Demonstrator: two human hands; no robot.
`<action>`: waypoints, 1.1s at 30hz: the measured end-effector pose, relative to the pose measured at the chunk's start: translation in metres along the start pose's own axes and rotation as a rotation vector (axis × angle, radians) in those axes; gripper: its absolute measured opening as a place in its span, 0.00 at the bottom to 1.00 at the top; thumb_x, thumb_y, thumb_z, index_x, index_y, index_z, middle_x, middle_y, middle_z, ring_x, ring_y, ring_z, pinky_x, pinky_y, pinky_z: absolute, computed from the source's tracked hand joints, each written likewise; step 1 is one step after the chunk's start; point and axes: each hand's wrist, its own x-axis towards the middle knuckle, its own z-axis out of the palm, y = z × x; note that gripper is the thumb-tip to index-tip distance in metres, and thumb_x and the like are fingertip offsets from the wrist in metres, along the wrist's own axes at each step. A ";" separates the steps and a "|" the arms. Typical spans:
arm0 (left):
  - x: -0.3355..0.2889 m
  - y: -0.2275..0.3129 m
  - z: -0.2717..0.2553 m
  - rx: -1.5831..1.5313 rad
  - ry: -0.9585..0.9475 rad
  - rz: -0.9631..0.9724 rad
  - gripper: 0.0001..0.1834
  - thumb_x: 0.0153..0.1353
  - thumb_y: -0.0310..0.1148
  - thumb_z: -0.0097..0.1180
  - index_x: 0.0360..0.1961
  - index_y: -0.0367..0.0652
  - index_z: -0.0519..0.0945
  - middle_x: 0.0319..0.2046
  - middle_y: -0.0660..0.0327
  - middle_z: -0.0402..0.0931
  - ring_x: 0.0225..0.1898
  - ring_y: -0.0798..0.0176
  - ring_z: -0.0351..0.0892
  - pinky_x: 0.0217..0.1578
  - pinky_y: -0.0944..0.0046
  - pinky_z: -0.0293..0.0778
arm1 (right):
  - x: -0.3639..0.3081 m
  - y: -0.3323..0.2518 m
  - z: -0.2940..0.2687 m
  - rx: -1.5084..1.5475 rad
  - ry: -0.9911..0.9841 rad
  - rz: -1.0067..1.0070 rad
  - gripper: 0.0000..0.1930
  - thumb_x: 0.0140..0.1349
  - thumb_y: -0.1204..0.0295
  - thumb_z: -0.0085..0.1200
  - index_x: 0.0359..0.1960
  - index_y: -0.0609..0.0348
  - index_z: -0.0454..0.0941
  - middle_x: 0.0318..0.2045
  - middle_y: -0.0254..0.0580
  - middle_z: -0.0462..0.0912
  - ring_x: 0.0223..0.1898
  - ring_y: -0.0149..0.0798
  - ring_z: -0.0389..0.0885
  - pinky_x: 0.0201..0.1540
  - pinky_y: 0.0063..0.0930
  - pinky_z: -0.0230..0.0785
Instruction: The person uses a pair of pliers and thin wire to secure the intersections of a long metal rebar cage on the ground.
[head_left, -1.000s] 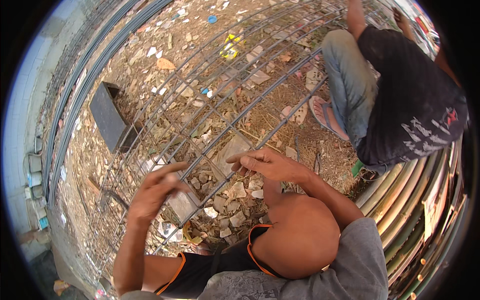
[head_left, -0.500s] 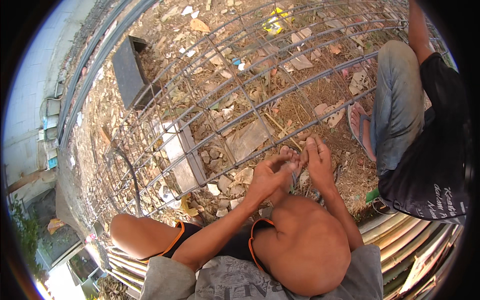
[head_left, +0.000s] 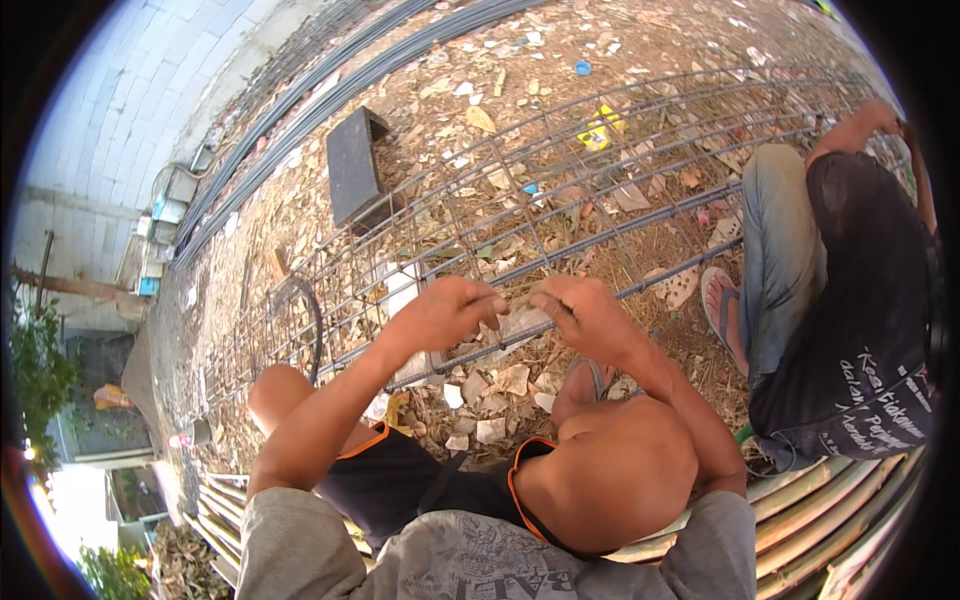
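My left hand [head_left: 447, 312] is raised over the near long side of a rebar cage [head_left: 680, 267], thumb and fingertips pinched together. Facing it, my right hand [head_left: 588, 317] also has its thumb and fingers closed, just above the same bar. A small gap separates the two sets of fingertips. Whatever they may hold is too thin or too hidden to name. The cage, a long grid of steel bars and bent stirrups, lies across in front of my knees.
At the right crouches another person in jeans [head_left: 785, 225] and a black shirt. A dark channel-shaped piece [head_left: 352, 170] stands beyond the cage, near long steel rods [head_left: 400, 45]. Bamboo poles [head_left: 800, 510] lie at lower right. Rubble, leaves and a yellow wrapper [head_left: 600, 130] litter the ground.
Both hands have risen from beside my foot to the cage's near bar and moved apart. The view has shifted. The other person's arm at the right has lowered.
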 end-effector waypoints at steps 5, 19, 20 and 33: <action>-0.013 0.009 -0.015 -0.845 0.082 -0.249 0.16 0.69 0.41 0.63 0.46 0.38 0.83 0.35 0.60 0.85 0.32 0.69 0.81 0.36 0.68 0.78 | 0.022 -0.034 -0.014 -0.003 0.075 0.019 0.10 0.70 0.67 0.55 0.45 0.58 0.83 0.37 0.49 0.86 0.36 0.58 0.83 0.38 0.46 0.75; -0.038 0.068 -0.048 -0.286 0.295 -0.014 0.24 0.65 0.49 0.65 0.49 0.38 0.85 0.40 0.60 0.86 0.35 0.69 0.83 0.39 0.68 0.80 | 0.054 -0.058 -0.021 -0.247 0.354 -0.339 0.11 0.65 0.72 0.59 0.48 0.49 0.84 0.32 0.43 0.83 0.31 0.53 0.83 0.32 0.42 0.75; -0.041 0.072 -0.053 -0.160 0.319 -0.007 0.23 0.65 0.50 0.65 0.48 0.39 0.86 0.38 0.61 0.87 0.35 0.69 0.83 0.38 0.68 0.79 | 0.054 -0.060 -0.020 -0.266 0.371 -0.316 0.12 0.65 0.72 0.58 0.49 0.49 0.84 0.32 0.43 0.83 0.32 0.53 0.83 0.33 0.42 0.76; -0.010 0.090 -0.063 0.429 0.508 0.250 0.26 0.63 0.51 0.63 0.49 0.37 0.87 0.35 0.54 0.87 0.35 0.61 0.84 0.37 0.60 0.79 | 0.069 -0.079 -0.049 0.051 0.290 0.197 0.10 0.70 0.69 0.56 0.47 0.54 0.86 0.34 0.42 0.86 0.29 0.36 0.80 0.34 0.30 0.71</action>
